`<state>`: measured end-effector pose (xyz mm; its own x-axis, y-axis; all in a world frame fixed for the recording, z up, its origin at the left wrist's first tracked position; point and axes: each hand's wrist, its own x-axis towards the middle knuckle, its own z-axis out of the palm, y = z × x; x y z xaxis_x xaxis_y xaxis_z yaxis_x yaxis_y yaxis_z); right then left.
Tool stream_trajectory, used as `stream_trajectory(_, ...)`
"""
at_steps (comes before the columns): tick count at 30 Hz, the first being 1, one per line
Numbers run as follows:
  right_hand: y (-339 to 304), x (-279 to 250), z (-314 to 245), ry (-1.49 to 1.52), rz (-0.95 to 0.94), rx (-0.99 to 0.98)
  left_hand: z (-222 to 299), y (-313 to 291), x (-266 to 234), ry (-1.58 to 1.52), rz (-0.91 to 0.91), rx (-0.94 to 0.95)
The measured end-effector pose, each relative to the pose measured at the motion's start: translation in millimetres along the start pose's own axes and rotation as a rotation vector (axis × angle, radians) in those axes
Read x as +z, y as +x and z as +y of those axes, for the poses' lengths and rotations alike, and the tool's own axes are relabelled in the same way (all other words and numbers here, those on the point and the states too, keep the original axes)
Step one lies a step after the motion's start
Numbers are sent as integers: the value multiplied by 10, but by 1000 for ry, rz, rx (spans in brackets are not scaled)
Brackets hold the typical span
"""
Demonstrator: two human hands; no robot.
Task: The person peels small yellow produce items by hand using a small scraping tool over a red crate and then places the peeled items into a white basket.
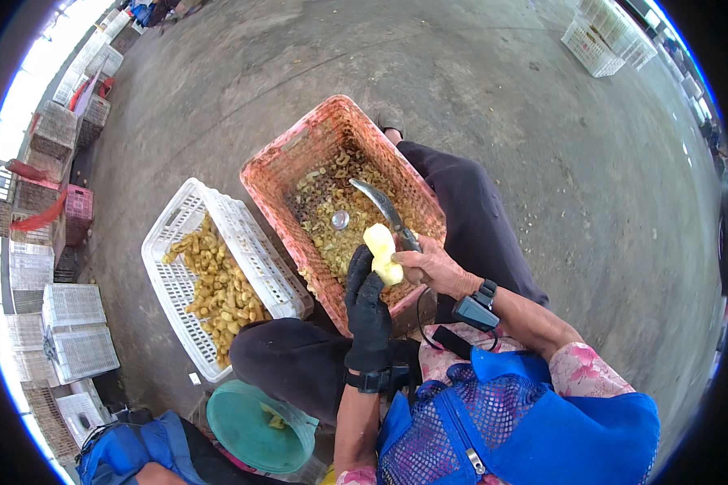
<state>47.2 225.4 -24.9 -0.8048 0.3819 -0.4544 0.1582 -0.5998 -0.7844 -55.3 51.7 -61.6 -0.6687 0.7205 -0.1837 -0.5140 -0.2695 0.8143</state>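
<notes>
My left hand [367, 303], in a black glove, is closed round a pale yellow, peeled piece of ginger [383, 254]. Bare and to the right of it, my right hand [437, 269] grips the dark handle of a curved knife [384, 207], whose blade points up and to the left. The right thumb rests close against the ginger. Both hands are above a stained pink-orange crate [286, 155] with peelings and scraps in it. A small round shiny thing [340, 220] lies among the scraps; its kind is unclear.
Left of the pink-orange crate stands a white crate [167, 279] partly filled with ginger pieces [222, 283]. A green bucket [255, 428] is near my left knee, beside another person's blue clothing [141, 449]. Stacked crates [77, 311] line the far left; white crates [594, 50] stand far right.
</notes>
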Motion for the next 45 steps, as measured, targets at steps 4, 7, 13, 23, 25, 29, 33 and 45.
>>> stream_trajectory(4,94,-32,90,-74,16,-42,210,-100,123,-31,-72,-58)
stream_trajectory(7,197,-22,143,-119,-13,74,327,-14,116,128,-65,-80)
stream_trajectory(13,212,270,59,-513,168,-256,271,31,-40,-184,57,-320)
stream_trajectory(23,373,58,4,-225,170,-16,176,106,-80,-191,55,-254)
stream_trajectory(25,333,18,-12,-178,170,-51,120,114,-76,-140,39,-205)
stream_trajectory(29,285,-28,-77,-216,126,-97,66,236,-102,122,19,-48)
stream_trajectory(33,346,-20,-88,-143,75,-73,147,360,-121,346,19,167)
stream_trajectory(45,505,74,-145,-257,-27,-99,293,428,-115,903,154,549)
